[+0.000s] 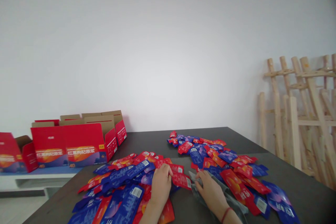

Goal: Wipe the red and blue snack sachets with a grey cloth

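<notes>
Two heaps of red and blue flat pouches lie on a dark table [157, 140]: a left heap [118, 185] and a right heap [231, 168]. My left hand [160, 183] rests on the left heap's edge, its fingers curled over a red pouch [181, 180]. Just to its right, my right hand [210, 190] presses a grey cloth [231, 201] onto the table, fingers bent over the cloth's near end. A red cord circles that wrist. The two hands are a short gap apart.
Open red cardboard boxes [73, 143] stand on a low white shelf at the left, another red box [15, 154] beside them. Wooden frames [301, 112] lean against the wall at the right. A white wall fills the background.
</notes>
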Tool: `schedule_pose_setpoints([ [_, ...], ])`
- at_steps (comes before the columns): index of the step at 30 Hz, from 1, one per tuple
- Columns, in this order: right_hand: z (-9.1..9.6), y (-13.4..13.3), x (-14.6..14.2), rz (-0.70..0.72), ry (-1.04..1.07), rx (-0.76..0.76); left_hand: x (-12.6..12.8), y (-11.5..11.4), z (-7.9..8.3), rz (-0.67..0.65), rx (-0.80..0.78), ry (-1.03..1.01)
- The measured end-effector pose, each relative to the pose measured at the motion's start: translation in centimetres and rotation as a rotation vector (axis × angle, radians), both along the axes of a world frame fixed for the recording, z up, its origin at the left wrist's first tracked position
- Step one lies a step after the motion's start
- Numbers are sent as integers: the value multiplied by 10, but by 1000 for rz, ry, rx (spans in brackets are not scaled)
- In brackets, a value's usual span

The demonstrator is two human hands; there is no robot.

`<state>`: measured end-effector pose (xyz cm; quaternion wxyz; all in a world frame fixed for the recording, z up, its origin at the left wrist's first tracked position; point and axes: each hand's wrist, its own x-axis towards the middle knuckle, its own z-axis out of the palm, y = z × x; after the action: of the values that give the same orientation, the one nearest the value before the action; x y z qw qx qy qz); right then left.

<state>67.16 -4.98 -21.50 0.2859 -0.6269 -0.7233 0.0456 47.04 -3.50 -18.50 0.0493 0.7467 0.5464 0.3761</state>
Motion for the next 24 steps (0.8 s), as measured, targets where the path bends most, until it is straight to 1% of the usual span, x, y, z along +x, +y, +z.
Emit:
schedule_pose_setpoints([
  [3, 6, -5, -14, 167, 96, 64, 13, -1, -12, -81, -61, 1],
  [5, 8, -8, -24, 266, 87, 82, 20, -1, -18, -114, -88, 10],
  [6, 8, -10, -29, 287, 63, 82, 22, -1, -21, -122, -94, 22],
  [8, 6, -10, -34, 268, -9, 63, 22, 0, -22, -130, -97, 54],
  [10, 3, -9, -34, 181, -73, 40, 19, 0, -19, -125, -90, 85],
  [12, -1, -5, -30, 84, -117, 18, 11, 0, -13, -97, -71, 102],
  [15, -6, -1, -20, -20, -170, -34, -6, 1, 2, 18, -1, 111],
  [17, -8, 1, -16, -41, -196, -51, -21, 3, 16, 120, 71, 133],
  [21, -6, 1, -15, -30, -190, -60, -57, 10, 46, 327, 201, 236],
  [24, -3, 0, -16, -24, -171, -72, -85, 14, 62, 443, 264, 313],
])
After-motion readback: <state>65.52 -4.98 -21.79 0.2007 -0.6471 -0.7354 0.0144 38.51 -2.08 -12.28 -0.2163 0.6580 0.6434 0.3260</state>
